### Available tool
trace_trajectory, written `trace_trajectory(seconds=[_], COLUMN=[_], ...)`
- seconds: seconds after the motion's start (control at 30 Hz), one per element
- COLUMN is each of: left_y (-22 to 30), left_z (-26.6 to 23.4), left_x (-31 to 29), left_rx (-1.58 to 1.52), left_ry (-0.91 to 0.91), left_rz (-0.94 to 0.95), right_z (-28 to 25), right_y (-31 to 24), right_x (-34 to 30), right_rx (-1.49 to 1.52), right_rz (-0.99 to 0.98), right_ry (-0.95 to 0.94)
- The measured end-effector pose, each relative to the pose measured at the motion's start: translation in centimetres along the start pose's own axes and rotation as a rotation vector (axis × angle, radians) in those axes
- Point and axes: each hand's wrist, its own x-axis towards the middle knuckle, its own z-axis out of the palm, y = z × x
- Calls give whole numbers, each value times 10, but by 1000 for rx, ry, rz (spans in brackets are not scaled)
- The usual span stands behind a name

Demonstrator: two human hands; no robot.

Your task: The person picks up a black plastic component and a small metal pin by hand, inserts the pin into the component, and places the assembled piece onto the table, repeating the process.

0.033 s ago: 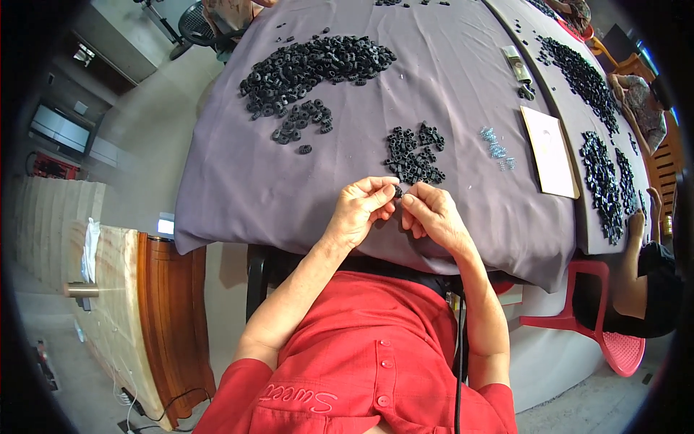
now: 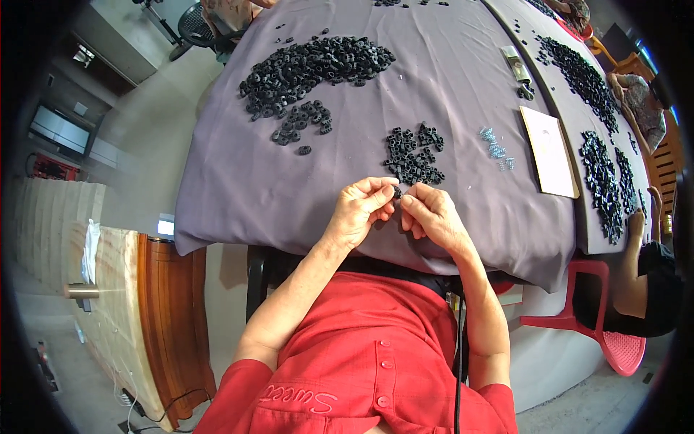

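Near the front edge of the cloth-covered table, my left hand pinches a small black ridged plastic part between thumb and forefinger. My right hand meets it from the right, its thumb and fingertips pressed together beside the part. Whatever those right fingertips hold is too small or too hidden to name. Just beyond both hands lies a loose heap of small black hollow parts. To its right is a little cluster of clear bluish pieces. A bigger pile of black ridged ring-shaped parts spreads across the far left.
A pale flat board lies at the right, with a metallic strip-like object beyond it. More black parts cover the adjoining table, where other people sit. A pink plastic chair stands at right, a wooden cabinet at left.
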Motion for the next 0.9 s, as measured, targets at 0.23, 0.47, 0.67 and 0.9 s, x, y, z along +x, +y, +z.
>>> trace_trajectory(seconds=[0.23, 0.47, 0.67, 0.9], left_y=[0, -4, -10, -8], left_z=[1, 5, 11, 5], left_x=[-3, -4, -8, -5], left_rx=[26, 65, 130, 102], left_ry=[-7, 39, 109, 81], left_rz=[26, 91, 202, 175], right_z=[3, 7, 8, 4], right_y=[7, 11, 18, 15], right_x=[2, 5, 6, 8], right_rx=[-35, -134, -188, -161], right_rz=[-106, -199, -230, -207], right_ry=[40, 146, 207, 118])
